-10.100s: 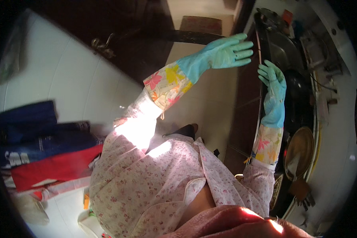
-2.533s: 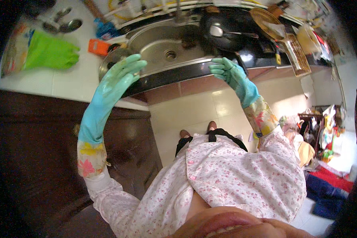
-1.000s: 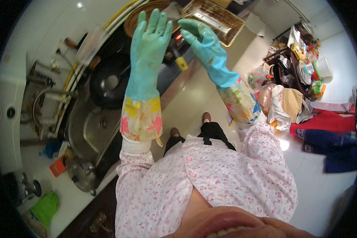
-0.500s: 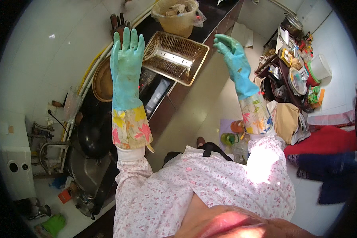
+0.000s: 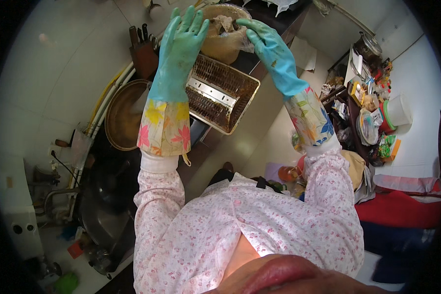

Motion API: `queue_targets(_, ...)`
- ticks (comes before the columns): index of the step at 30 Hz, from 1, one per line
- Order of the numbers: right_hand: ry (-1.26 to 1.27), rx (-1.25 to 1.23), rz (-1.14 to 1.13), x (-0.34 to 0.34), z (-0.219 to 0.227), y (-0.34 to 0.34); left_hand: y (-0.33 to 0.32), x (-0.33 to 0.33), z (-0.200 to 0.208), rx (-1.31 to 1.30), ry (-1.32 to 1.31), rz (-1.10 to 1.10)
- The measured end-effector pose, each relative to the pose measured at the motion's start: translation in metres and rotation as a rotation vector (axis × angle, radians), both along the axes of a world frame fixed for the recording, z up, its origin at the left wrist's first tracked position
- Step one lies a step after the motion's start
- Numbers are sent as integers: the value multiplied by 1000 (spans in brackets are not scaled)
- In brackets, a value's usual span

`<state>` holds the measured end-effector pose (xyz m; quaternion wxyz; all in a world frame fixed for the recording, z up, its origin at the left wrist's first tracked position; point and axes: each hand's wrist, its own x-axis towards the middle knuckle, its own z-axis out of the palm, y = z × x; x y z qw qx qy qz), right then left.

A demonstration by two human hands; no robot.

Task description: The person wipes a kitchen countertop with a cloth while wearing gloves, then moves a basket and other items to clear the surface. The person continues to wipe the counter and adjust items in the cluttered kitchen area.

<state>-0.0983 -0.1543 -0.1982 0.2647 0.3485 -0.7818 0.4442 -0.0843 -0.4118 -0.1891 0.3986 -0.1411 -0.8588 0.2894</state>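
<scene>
The tan bin (image 5: 223,50) is on the dark table (image 5: 245,62), just past the brown basket (image 5: 220,73). Your left hand (image 5: 180,46) has fingers spread, your right hand (image 5: 268,45) loosely curved, both seemingly empty; I'd match them evenly across the bin.

1. No text, label, number or sign can be read anywhere in view.
2. On the right, the green-and-orange package (image 5: 388,148) shows too small for any lettering to be told.

Bucket (image 5: 219,48) ahead, basket (image 5: 208,72) below, aisle floor (image 5: 250,139) free
</scene>
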Motion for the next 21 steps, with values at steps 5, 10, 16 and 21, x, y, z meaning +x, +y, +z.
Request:
queue_targets(5, 438, 316, -140, -99, -2, -33, 6, -61, 0, -34, -55, -19)
queue_targets(10, 480, 265, -135, -160, -32, -82, -7, -128, -28, 1045, -474, -625)
queue_targets(16, 445, 217, 108, -237, -68, -79, -14, -188, -51, 2205, -945, -1524)
queue_targets(21, 493, 518, -96, -276, -63, -61, -4, -209, -49, 2460, -731, -1353)
